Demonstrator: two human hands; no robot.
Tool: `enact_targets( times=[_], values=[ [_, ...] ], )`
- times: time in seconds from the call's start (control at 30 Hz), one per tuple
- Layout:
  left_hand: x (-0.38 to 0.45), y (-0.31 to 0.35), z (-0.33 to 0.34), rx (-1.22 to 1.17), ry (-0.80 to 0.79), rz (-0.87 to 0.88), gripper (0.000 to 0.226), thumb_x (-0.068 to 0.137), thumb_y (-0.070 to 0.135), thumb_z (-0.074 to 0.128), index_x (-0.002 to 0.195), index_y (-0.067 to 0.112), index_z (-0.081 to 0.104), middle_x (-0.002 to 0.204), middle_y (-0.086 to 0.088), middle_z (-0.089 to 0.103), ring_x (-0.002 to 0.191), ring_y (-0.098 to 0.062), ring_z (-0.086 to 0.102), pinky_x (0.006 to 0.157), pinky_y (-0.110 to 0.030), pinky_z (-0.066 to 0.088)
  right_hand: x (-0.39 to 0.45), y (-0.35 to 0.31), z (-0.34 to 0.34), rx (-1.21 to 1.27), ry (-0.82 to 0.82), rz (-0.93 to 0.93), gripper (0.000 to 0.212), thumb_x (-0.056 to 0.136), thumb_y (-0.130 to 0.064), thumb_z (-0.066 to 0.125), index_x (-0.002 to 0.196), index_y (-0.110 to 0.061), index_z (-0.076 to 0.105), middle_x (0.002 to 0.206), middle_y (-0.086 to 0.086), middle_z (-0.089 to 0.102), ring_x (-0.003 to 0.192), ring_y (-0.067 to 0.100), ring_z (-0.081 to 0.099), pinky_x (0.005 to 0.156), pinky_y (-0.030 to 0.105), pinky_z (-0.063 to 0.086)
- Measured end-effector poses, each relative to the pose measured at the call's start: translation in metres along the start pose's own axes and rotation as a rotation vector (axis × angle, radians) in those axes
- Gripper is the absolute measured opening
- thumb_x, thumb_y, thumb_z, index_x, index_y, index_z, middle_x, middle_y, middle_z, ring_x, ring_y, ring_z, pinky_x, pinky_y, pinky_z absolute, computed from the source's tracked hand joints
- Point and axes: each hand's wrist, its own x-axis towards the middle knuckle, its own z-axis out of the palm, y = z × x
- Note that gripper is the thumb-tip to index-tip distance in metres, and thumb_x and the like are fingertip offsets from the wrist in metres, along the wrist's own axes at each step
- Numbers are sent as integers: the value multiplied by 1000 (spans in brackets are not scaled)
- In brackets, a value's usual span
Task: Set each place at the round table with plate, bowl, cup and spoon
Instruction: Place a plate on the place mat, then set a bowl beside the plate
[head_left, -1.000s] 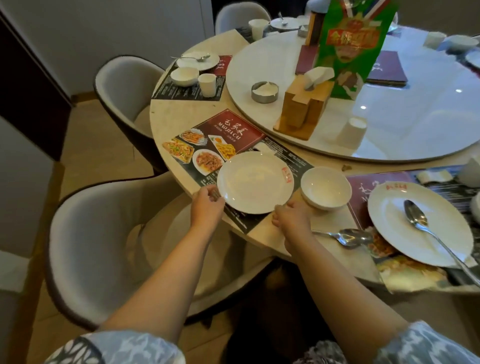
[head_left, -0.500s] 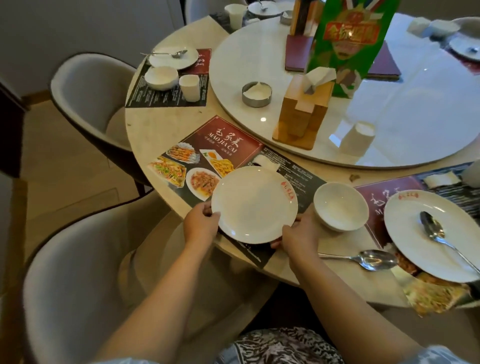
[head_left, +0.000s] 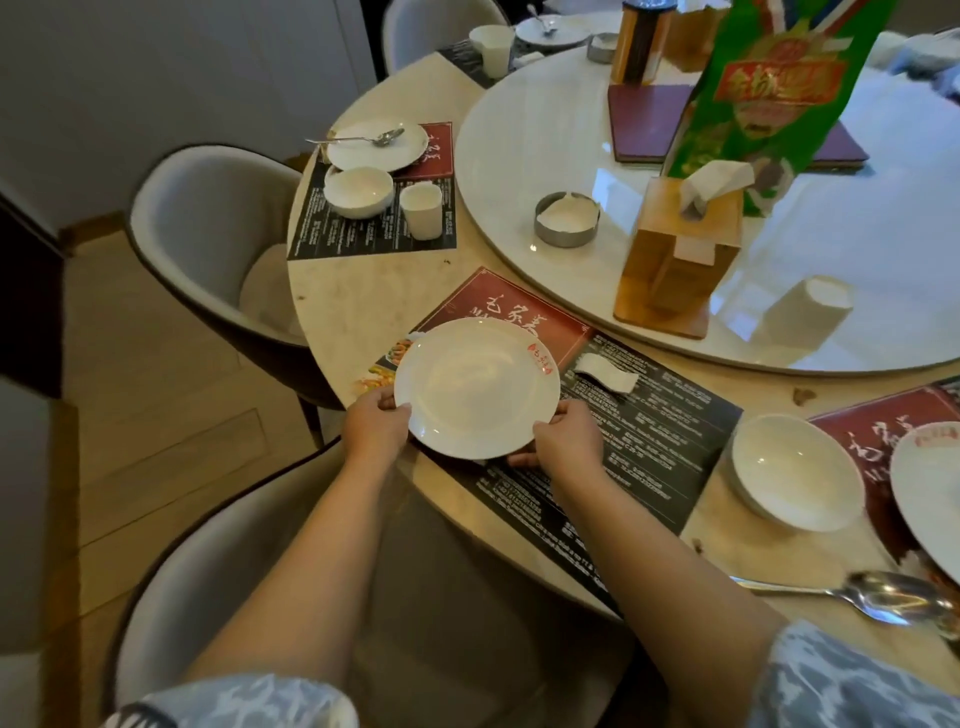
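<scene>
Slid toward ten o'clock on the placemat (head_left: 649, 415): plate (head_left: 477, 387), gripped at its near rim by left hand (head_left: 376, 423) and right hand (head_left: 563, 439). Finished already, the ten-o'clock setting. Waiting off the mat at three to four o'clock: bowl (head_left: 797, 470) and spoon (head_left: 878, 603). No cup here yet.

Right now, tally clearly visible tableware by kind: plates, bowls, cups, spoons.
White round plates: 4 (one gripped by left hand and right hand)
White round bowls: 2
White handleless cups: 3
Shiny metal spoons: 3
Total: 12; blurred top-right corner uncounted
</scene>
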Motion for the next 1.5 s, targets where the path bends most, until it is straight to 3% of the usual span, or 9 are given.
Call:
enact_targets(
  times=[0.23,0.53,0.67,0.8,0.97,1.07,1.17,1.33,1.5],
  values=[
    [22,9,-2,41,-32,-10,34,91,13,61,125,15,61,123,-4,63,112,-24,57,100,-45,48,14,-9,18,-27,52,-11,35,95,-3,47,127,-17,44,122,9,56,54,16,71,54,25,59],
    [11,9,-2,99,-62,99,35,96,16,54,130,15,57,132,-5,59,121,-25,53,97,-38,45,12,-7,20,-10,79,-9,36,95,-11,53,130,-16,46,116,12,62,54,17,71,54,27,59],
    [-4,-1,-1,82,-5,167,37,94,17,57,130,18,55,140,-6,47,120,-23,53,91,-33,47,1,-5,7,63,34,-8,35,97,-15,52,132,-15,50,88,10,70,65,19,73,64,32,61],
    [-45,-6,13,99,42,293,36,91,14,59,127,21,57,143,-5,37,129,-24,44,98,-34,49,-14,6,-20,32,44,-126,25,95,-13,53,118,-19,61,87,2,68,77,15,72,75,36,61],
    [-100,4,61,47,-214,447,18,93,15,55,101,29,64,117,7,53,108,-8,53,83,-11,39,-34,20,-72,-125,219,-315,18,93,-17,56,102,-28,67,86,-9,66,77,6,63,69,26,56],
    [-125,15,96,53,-344,473,18,92,17,55,98,31,65,107,11,60,99,-1,56,86,-19,45,-33,28,-112,-189,319,-368,18,93,-20,56,101,-30,69,96,-13,65,83,2,60,68,22,50],
    [-147,26,131,58,-440,488,20,92,18,55,100,32,67,106,12,63,99,-1,58,86,-23,48,-25,36,-155,-262,410,-445,20,93,-18,55,102,-26,70,103,-6,61,101,12,57,85,34,52],
    [-180,40,182,17,-505,485,23,92,13,57,110,23,66,111,5,56,88,0,56,86,-24,49,-10,47,-215,-570,563,-481,25,87,-12,58,102,-26,72,115,1,56,117,21,40,96,28,32],
    [-194,43,214,6,-538,408,36,91,17,61,126,18,59,126,-2,57,98,-11,61,91,-34,53,2,58,-238,-512,532,-419,34,81,2,56,101,-22,70,130,4,45,127,21,35,101,32,36]
  ],
)
